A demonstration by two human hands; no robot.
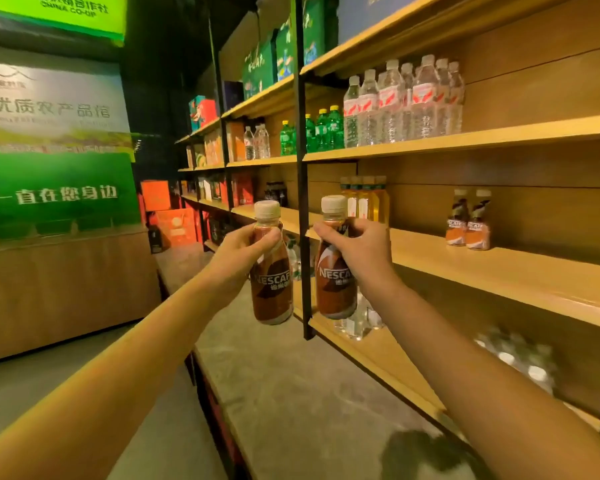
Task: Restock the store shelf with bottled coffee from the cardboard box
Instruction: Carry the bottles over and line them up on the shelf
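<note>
Each hand grips one coffee bottle by the neck, upright, in front of the shelf: the left hand holds the left bottle, the right hand the right bottle. Two matching bottles stand together on the wooden shelf, beyond the right hand.
</note>
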